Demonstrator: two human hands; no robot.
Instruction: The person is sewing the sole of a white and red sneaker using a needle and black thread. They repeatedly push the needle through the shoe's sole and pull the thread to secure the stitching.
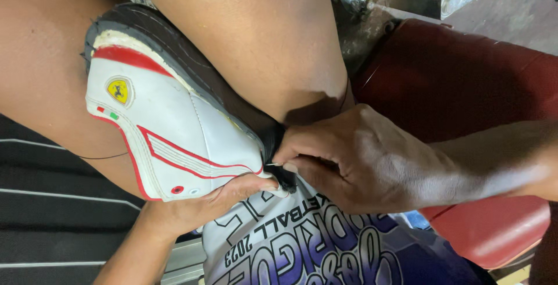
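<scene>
At the bottom of the frame lies a white and purple printed shirt point(302, 250), with black striped cloth point(52, 203) at lower left. Just above, the left hand point(197, 206) comes up from the lower centre, its grip closed under the edge of a white shoe point(168, 134) with red lines and a dark sole. The shoe sits tilted in the left-centre of the frame, wedged between two bare legs point(261, 35). From the right, the right hand point(360, 157) pinches its fingers together on a thin needle point(273, 164) at the shoe's dark end, in mid-frame. A fine black thread point(99, 157) trails left across the leg. Behind the right hand is a red cushioned seat point(459, 81), with clutter at the upper right
</scene>
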